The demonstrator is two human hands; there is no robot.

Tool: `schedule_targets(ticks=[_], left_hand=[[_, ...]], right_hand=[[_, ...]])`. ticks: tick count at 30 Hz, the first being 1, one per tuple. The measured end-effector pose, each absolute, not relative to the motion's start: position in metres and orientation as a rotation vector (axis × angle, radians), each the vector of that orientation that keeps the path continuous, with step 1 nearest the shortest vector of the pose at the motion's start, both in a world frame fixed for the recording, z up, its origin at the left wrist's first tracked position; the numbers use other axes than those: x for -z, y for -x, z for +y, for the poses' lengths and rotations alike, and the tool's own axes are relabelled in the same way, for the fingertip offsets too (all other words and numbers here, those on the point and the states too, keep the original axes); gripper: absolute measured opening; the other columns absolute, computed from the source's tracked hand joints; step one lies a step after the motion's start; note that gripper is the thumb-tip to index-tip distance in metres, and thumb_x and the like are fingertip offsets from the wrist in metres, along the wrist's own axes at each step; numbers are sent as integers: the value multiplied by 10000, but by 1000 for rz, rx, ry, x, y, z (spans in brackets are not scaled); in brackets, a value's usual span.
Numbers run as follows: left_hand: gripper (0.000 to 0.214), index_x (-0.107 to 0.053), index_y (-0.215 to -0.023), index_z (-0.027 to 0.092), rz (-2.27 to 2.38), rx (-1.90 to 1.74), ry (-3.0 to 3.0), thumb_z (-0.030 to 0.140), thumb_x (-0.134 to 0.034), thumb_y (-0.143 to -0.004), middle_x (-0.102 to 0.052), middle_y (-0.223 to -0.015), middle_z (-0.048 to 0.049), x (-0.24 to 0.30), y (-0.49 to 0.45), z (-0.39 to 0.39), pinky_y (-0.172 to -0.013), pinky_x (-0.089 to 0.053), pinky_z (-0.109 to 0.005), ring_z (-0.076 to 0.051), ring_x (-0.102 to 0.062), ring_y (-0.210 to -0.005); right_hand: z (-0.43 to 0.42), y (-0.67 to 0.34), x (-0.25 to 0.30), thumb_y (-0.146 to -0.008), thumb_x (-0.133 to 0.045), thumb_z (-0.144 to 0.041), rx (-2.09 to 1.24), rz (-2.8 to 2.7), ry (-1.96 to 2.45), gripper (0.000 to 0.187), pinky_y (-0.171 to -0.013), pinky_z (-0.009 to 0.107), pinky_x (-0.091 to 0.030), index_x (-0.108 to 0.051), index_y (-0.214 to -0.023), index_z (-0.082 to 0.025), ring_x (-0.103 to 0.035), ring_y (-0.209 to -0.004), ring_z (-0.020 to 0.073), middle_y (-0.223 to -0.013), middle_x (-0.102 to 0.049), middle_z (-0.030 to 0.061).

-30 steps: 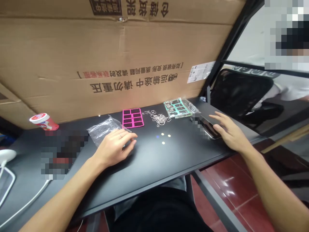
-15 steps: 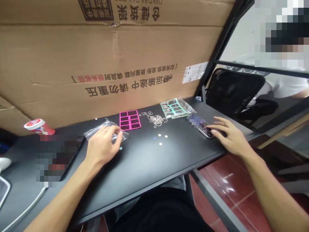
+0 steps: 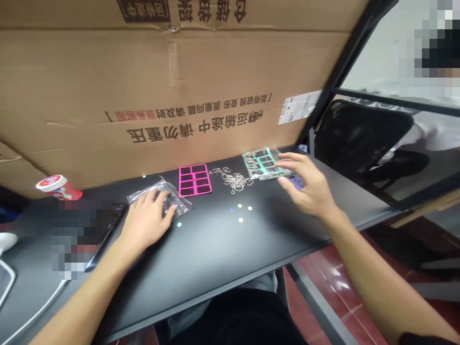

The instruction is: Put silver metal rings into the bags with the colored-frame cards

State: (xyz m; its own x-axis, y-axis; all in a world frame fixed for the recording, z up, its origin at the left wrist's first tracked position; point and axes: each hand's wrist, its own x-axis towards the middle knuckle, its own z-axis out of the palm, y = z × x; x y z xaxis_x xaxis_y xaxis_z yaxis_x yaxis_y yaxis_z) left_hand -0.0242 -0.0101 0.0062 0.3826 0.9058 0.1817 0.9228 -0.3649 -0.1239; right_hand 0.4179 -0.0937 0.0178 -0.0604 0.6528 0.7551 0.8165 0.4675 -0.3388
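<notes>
- Left hand (image 3: 145, 218): palm down, fingers loosely spread and slightly bent, resting over the clear bag (image 3: 181, 203); I cannot tell whether it grips the plastic.
- Right hand (image 3: 311, 187): thumb and fingers well apart, nothing seen between them; whether the fingertips touch anything is unclear.
- The desk (image 3: 212, 258) is dark, with printed cardboard (image 3: 215, 72) standing along its far edge.
- On its left side are a red-and-white cup (image 3: 59, 188), a partly blurred dark device (image 3: 117, 213) and a white cable (image 3: 43, 306).
- Beyond the right end are a black chair (image 3: 362, 139) and a person in pale clothing; red tiles (image 3: 341, 287) show below.
- The bag lies under the left hand, the pink frame (image 3: 195, 180) just beyond it to the right.
- The green pack (image 3: 264, 162) lies just beyond the right hand's fingertips; a bluish object (image 3: 296, 181) is mostly hidden beneath that hand.
- Metal rings (image 3: 235, 181) sit heaped between frame and pack, with small pale discs (image 3: 240, 220) nearer the person.
</notes>
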Motion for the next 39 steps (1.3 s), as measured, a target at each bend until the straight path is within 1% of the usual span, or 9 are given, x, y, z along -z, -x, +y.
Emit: schedule_targets(ticks=[4, 12, 18, 22, 26, 30, 32, 35, 39], left_hand=[[620, -560, -1596, 233, -1649, 164, 2513, 571, -449, -1089, -485, -1696, -191, -6, 23, -16, -1144, -515, -628, -452, -552, -1479], [540, -563, -1599, 304, -1411, 260, 2832, 519, -477, -1111, -553, -1620, -146, -16, 23, -30, -1112, -528, -582, -370, -602, -1354], [501, -633, -1471, 300, -1294, 251, 2844, 573, -604, -1052, -558, -1610, -126, -18, 17, -36, -1098, -491, -632, -425, -449, -1481], [424, -641, -1288, 248, -1318, 253, 2892, 573, -673, -1017, -645, -1456, -118, -19, 15, -36, -1084, -497, -578, -377, -530, -1395], [401, -617, -1116, 239, -1335, 286, 2900, 595, -732, -973, -698, -1251, -92, -21, 14, -35, -992, -514, -513, -344, -603, -1227], [356, -596, -1092, 232, -1330, 317, 2937, 565, -689, -1009, -695, -1203, -84, -22, 17, -31, -960, -516, -481, -323, -604, -1169], [230, -615, -1132, 229, -1275, 330, 2966, 448, -611, -1063, -692, -1217, -88, -21, 19, -28, -983, -512, -477, -308, -597, -1165], [163, -653, -1164, 232, -1185, 355, 3010, 272, -529, -1067, -690, -1222, -88, -19, 23, -25, -1026, -506, -466, -287, -588, -1158], [138, -647, -1073, 229, -1200, 402, 3015, 211, -514, -1041, -684, -1149, -82, -17, 24, -25, -1019, -512, -452, -282, -576, -1140]], right_hand=[[-35, -375, -36, -1050, -615, -336, 2, -2154, 1245, 392, -1232, 578, -496, -661, -1431, -255, -624, -1424, 339, -1510, -651, 141], [55, -342, -11, -1081, -565, -368, -49, -2487, 1590, 517, -1182, 520, -500, -621, -1540, -138, -650, -1378, 383, -1514, -663, 217], [58, -331, 1, -1099, -536, -343, 19, -2464, 1620, 426, -1119, 483, -518, -702, -1420, -119, -678, -1285, 364, -1391, -718, 224], [49, -306, -12, -1127, -500, -467, 25, -2422, 1531, 444, -1034, 450, -541, -757, -1266, -132, -712, -1174, 344, -1258, -771, 207], [58, -259, -29, -1001, -581, -785, -110, -2450, 1580, 687, -848, 431, -576, -780, -1016, -128, -746, -905, 334, -979, -798, 206], [85, -221, -43, -721, -804, -910, -252, -2452, 1837, 876, -969, 505, -587, -784, -1068, -106, -716, -1135, 422, -1040, -798, 247], [97, -215, -44, -664, -865, -885, -336, -2434, 1913, 906, -979, 525, -591, -775, -1103, -98, -709, -1167, 427, -1150, -784, 272], [103, -221, -40, -655, -970, -719, -485, -2390, 1821, 773, -912, 492, -612, -764, -1060, -93, -746, -1013, 373, -1067, -805, 232], [88, -245, -34, -888, -856, -371, -501, -2284, 1493, 467, -975, 435, -614, -714, -1254, -118, -757, -1071, 302, -1184, -812, 156]])
